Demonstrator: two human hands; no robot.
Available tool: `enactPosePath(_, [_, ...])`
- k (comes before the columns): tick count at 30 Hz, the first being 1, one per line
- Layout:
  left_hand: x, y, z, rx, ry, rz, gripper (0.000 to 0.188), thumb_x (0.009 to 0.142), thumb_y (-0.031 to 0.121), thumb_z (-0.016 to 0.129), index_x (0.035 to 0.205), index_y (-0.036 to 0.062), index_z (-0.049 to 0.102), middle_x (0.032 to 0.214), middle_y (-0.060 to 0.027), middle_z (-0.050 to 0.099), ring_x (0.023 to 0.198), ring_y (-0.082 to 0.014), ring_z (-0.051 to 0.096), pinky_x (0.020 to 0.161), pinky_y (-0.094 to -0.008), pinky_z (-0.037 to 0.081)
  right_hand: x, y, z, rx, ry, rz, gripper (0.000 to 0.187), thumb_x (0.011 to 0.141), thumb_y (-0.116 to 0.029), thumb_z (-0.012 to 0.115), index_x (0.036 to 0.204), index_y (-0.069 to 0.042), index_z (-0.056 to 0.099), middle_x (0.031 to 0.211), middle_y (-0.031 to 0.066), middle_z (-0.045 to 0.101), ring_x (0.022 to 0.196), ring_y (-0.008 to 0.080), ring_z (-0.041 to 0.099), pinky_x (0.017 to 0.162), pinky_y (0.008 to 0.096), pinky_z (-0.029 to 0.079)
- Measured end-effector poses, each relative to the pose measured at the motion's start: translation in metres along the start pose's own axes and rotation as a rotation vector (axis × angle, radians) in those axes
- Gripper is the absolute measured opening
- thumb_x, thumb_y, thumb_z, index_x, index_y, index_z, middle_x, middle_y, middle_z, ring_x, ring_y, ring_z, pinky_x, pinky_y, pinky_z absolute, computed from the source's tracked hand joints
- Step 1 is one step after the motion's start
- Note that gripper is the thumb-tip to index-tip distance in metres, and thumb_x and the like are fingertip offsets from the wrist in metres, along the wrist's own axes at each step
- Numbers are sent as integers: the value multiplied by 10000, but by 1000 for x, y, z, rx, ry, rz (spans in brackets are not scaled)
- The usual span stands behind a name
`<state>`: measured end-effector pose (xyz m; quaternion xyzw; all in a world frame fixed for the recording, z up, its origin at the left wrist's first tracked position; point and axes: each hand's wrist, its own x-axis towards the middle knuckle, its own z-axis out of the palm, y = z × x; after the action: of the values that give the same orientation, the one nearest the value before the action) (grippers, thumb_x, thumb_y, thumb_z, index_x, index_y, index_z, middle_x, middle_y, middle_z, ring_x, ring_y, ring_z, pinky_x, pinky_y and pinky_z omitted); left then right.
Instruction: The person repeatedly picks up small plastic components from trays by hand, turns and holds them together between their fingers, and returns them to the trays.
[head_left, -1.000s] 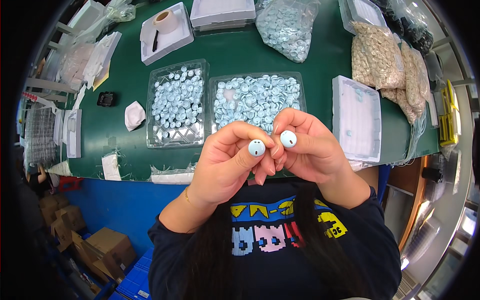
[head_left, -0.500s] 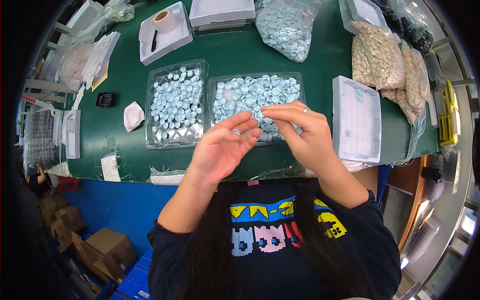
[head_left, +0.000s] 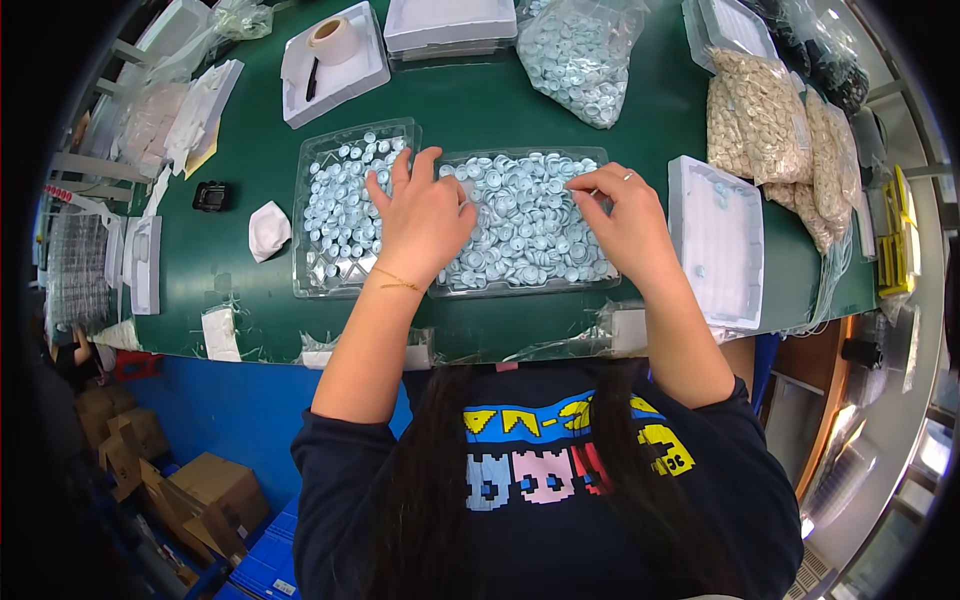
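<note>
Two clear plastic trays lie side by side, filled with small pale blue round caps. Over the inner edge of the left tray (head_left: pixel 303 262) hovers my left hand (head_left: pixel 425 225), palm down with its fingers spread; any cap under it is hidden. My right hand (head_left: pixel 628 222) reaches over the right side of the right tray (head_left: pixel 520 289), thumb and forefinger drawn together just above the pale blue caps (head_left: pixel 515 225). Whatever lies between those fingertips is too small to make out.
A white tray (head_left: pixel 715 300) with a few caps stands at right, near bags of beige pieces (head_left: pixel 755 120). A bag of blue caps (head_left: pixel 580 65) lies behind. A tape roll (head_left: pixel 333 40) sits in another tray. A white cloth piece (head_left: pixel 268 232) and small black box (head_left: pixel 211 196) lie left.
My left hand has turned from palm up to palm down and moved forward over the left tray's edge. My right hand has shifted right and forward, away from the left, over the right tray.
</note>
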<state>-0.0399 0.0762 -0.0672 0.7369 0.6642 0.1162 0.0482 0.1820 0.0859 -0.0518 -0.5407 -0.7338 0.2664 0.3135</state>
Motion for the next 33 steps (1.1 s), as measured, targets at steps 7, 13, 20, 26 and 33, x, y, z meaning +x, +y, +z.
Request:
enactPosePath(7, [-4, 3, 4, -31, 80, 81, 51, 722, 132, 630, 744, 86, 625, 1213, -79, 478, 1210, -305, 340, 961, -627, 157, 6, 11, 17, -147, -49, -73, 98, 740, -84, 633, 826, -40, 645, 786, 75, 590, 766, 238, 532, 697, 340, 438])
enactPosePath(13, [-10, 19, -23, -783, -79, -50, 34, 795, 88, 594, 801, 56, 604, 984, -57, 594, 773, -175, 544, 741, -325, 440, 3, -3, 16, -76, -111, -65, 98, 738, -90, 636, 819, -35, 634, 765, 82, 612, 746, 233, 558, 674, 331, 446])
enactPosePath(20, [-42, 37, -49, -1548, -145, -37, 172, 860, 61, 531, 1020, 7, 563, 890, -89, 615, 695, -114, 589, 617, -234, 462, -12, -43, -13, 394, -124, -69, 134, 766, -18, 588, 884, -38, 649, 739, 78, 618, 683, 152, 571, 580, 253, 441])
enactPosePath(26, [-62, 51, -80, -1982, -317, -136, 139, 877, 37, 508, 976, -55, 542, 807, -149, 624, 635, -165, 623, 543, -220, 492, -25, -67, -32, 557, -53, -359, 228, 727, 72, 592, 917, -38, 655, 772, 70, 596, 662, 141, 562, 577, 240, 438])
enactPosePath(33, [-72, 56, -77, -1862, -163, 19, 127, 842, -12, 556, 960, -57, 545, 831, -136, 619, 651, -133, 605, 576, -222, 508, -40, -82, -25, 732, 50, -363, 257, 700, 80, 644, 945, 4, 620, 776, 84, 610, 683, 140, 586, 613, 228, 480])
